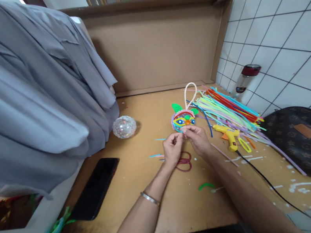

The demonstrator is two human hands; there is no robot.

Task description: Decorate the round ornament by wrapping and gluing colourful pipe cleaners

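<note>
My left hand and my right hand meet over the table, both closed in a pinch. Between their fingertips shows a tiny bit of light-blue pipe cleaner, mostly hidden by the fingers. Just beyond them sits a colourful pipe-cleaner animal head, with green ears, blue eyes outlined in yellow and an orange nose. A cream loop rises from its top. Whether my fingertips touch the head, I cannot tell. Dark-red-handled scissors lie between my forearms, their blades partly covered by my left hand.
A clear ball and a black phone lie on the left. To the right are a pile of pipe cleaners, a yellow glue gun with a cord, a brown bag and a bottle. Cardboard stands behind.
</note>
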